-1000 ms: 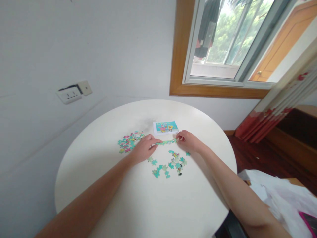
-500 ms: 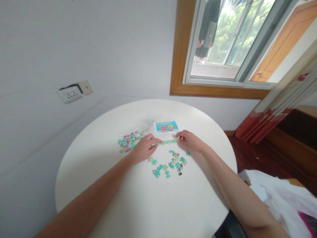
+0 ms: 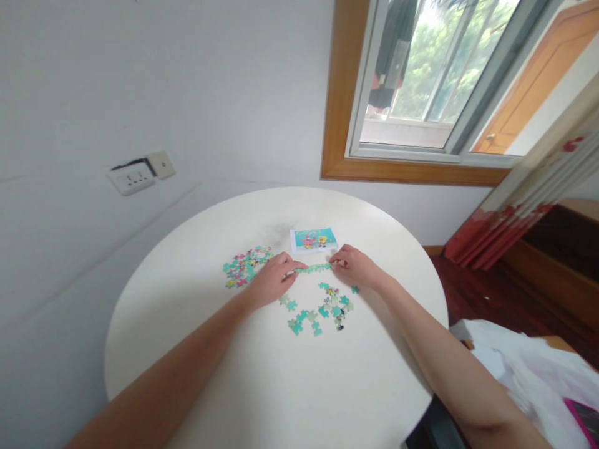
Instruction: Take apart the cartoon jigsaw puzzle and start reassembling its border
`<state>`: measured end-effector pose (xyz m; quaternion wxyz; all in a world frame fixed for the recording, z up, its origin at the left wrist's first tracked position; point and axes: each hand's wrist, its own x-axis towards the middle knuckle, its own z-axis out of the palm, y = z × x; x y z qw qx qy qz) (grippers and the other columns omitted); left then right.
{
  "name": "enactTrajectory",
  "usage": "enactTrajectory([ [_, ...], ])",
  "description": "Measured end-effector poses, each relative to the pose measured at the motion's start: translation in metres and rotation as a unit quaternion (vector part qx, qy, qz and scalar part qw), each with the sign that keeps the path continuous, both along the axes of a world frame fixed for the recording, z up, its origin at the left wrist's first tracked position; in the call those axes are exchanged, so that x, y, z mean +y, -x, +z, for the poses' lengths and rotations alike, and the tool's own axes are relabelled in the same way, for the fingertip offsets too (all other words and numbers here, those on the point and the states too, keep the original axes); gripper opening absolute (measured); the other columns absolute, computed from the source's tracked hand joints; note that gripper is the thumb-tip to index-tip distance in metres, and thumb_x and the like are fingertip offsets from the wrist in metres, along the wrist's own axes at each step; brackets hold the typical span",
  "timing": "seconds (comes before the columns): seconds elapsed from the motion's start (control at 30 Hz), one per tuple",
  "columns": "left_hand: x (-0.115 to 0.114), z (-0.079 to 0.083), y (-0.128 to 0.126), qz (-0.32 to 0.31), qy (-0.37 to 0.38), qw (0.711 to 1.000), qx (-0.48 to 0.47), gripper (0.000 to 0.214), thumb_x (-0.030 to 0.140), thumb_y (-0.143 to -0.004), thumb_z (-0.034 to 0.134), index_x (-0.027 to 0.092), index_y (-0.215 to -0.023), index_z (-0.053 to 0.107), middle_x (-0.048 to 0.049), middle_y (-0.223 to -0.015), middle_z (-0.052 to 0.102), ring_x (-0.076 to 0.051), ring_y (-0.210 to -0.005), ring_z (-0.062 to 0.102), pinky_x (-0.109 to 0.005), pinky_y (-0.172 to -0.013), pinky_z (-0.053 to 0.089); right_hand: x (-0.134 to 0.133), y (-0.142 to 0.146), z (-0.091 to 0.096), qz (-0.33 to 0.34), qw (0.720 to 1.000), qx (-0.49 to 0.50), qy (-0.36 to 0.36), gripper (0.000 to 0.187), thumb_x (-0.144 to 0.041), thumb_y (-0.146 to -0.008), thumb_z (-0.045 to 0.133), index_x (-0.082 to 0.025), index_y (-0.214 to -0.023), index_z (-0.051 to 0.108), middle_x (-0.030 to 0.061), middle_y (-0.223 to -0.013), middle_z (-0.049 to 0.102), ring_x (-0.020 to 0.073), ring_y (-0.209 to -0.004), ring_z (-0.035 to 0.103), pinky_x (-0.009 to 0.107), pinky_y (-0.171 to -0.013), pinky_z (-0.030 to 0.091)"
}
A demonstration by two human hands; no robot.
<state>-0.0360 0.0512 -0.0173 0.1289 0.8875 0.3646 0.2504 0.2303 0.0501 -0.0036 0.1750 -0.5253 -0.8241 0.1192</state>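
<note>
A narrow strip of joined green jigsaw puzzle pieces [image 3: 316,268] lies on the white round table [image 3: 224,380]. My left hand [image 3: 272,278] grips its left end between thumb and index finger. At the right end, the closed fingertips of my right hand [image 3: 356,267] pinch the strip's end; whether a separate piece is between them is hidden. Just behind the strip is a picture card [image 3: 314,240] with cartoon figures on turquoise. Loose puzzle pieces [image 3: 336,305] are scattered in front of both hands, and a denser pile of pieces [image 3: 243,267] sits left of my left hand.
A lone turquoise piece [image 3: 355,290] lies beneath my right wrist. Behind the table are a wall with a socket [image 3: 135,177] and a wood-framed window [image 3: 412,171]. White plastic bags [image 3: 524,368] stand at the right, below the curtain [image 3: 524,187].
My right hand has shifted slightly left, bringing its fingertips against the strip's right end. My left hand stays where it was.
</note>
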Motion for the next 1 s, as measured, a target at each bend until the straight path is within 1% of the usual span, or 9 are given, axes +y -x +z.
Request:
enactTrajectory([
  [0.17, 0.001, -0.001, 0.001, -0.003, 0.002, 1.0, -0.003, 0.031, 0.022, -0.091, 0.047, 0.024, -0.116, 0.065, -0.0052, -0.092, 0.051, -0.019, -0.091, 0.052, -0.031, -0.084, 0.042, 0.0, 0.0, 0.0, 0.002, 1.0, 0.004, -0.002, 0.023, -0.02, -0.083, 0.058, -0.021, -0.103, 0.069, 0.0064, -0.1, 0.059, 0.0119, -0.08, 0.058, 0.022, -0.079, 0.044],
  [0.27, 0.0, -0.001, 0.001, -0.003, 0.002, 1.0, -0.004, 0.031, 0.022, -0.091, 0.047, 0.025, -0.115, 0.065, -0.0051, -0.092, 0.051, -0.019, -0.091, 0.052, -0.031, -0.084, 0.042, -0.002, 0.0, 0.003, 0.002, 1.0, 0.016, 0.004, 0.026, -0.017, -0.083, 0.057, -0.02, -0.107, 0.067, 0.0063, -0.099, 0.06, 0.0114, -0.078, 0.058, 0.022, -0.078, 0.044],
  [0.37, 0.0, -0.001, 0.0, -0.004, -0.001, 1.0, -0.006, 0.03, 0.023, -0.091, 0.047, 0.025, -0.115, 0.065, -0.0052, -0.092, 0.051, -0.019, -0.091, 0.052, -0.03, -0.084, 0.042, -0.005, 0.0, 0.008, 0.01, 1.0, 0.024, 0.004, 0.025, -0.016, -0.084, 0.057, -0.019, -0.106, 0.067, 0.0064, -0.1, 0.059, 0.0108, -0.076, 0.058, 0.022, -0.077, 0.044],
  [0.5, 0.001, -0.002, 0.0, -0.008, -0.005, 1.0, -0.007, 0.03, 0.022, -0.091, 0.047, 0.023, -0.115, 0.065, -0.0057, -0.092, 0.051, -0.02, -0.092, 0.053, -0.031, -0.084, 0.042, -0.008, 0.004, 0.011, 0.014, 1.0, 0.009, -0.006, 0.024, -0.022, -0.084, 0.059, -0.02, -0.107, 0.067, 0.0065, -0.099, 0.059, 0.012, -0.077, 0.058, 0.024, -0.078, 0.044],
  [0.67, 0.003, -0.003, 0.001, -0.007, -0.006, 1.0, -0.005, 0.031, 0.021, -0.091, 0.048, 0.024, -0.116, 0.065, -0.005, -0.092, 0.051, -0.019, -0.091, 0.053, -0.03, -0.084, 0.042, -0.009, 0.008, 0.01, 0.013, 0.999, -0.029, -0.021, 0.022, -0.025, -0.084, 0.059, -0.021, -0.103, 0.069, 0.0065, -0.099, 0.059, 0.0134, -0.081, 0.058, 0.024, -0.08, 0.043],
  [1.0, 0.002, -0.002, 0.001, -0.011, -0.01, 1.0, -0.004, 0.032, 0.02, -0.09, 0.047, 0.024, -0.117, 0.064, -0.0051, -0.092, 0.051, -0.019, -0.092, 0.052, -0.03, -0.084, 0.042, -0.005, 0.006, 0.006, 0.015, 0.999, -0.031, -0.024, 0.022, -0.025, -0.084, 0.06, -0.021, -0.104, 0.069, 0.0067, -0.1, 0.058, 0.0136, -0.083, 0.058, 0.024, -0.081, 0.043],
])
